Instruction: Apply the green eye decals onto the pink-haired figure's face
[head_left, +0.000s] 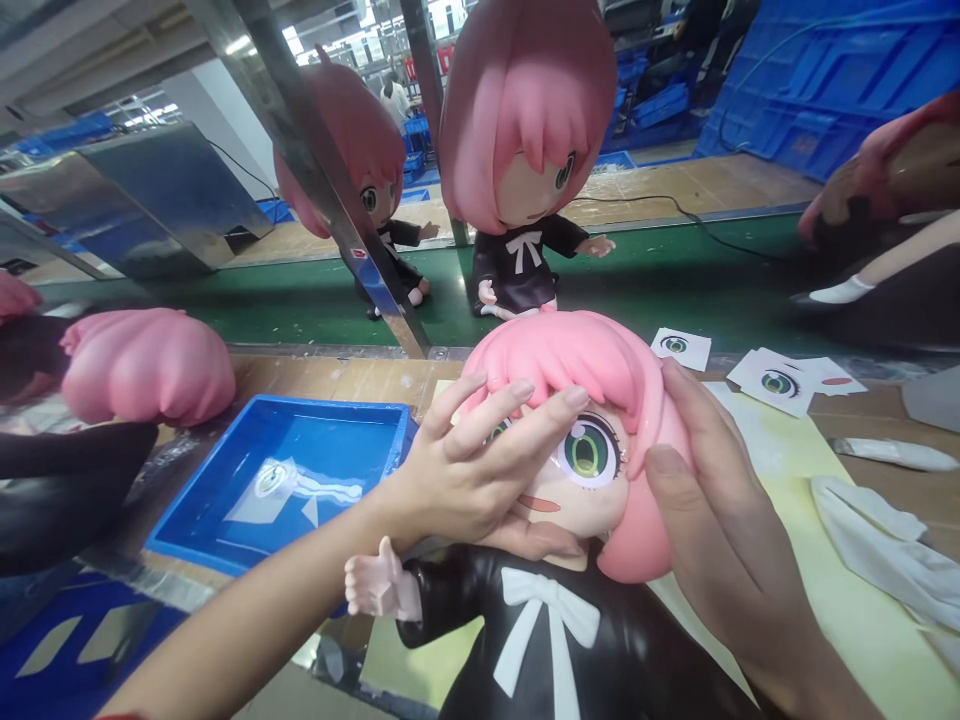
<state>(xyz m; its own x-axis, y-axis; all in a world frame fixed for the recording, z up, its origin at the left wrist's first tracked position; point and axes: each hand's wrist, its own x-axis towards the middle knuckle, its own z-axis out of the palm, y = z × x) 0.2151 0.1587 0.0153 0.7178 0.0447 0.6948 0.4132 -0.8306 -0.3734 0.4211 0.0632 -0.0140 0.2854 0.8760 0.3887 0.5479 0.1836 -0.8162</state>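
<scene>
Should the left hand (472, 470), spread open across the figure's (585, 515) face, slide, friction could shift the eye decal (589, 452) despite the half-curled right hand (731, 530) holding the pink hair (555, 355).

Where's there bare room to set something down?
Yellow sheet: a strip between the eye cards and white glove. Green belt: between the seated figure and far-right figure, this side of the black cable. Crowded: around the figure's head, between left hand and right hand.
</scene>
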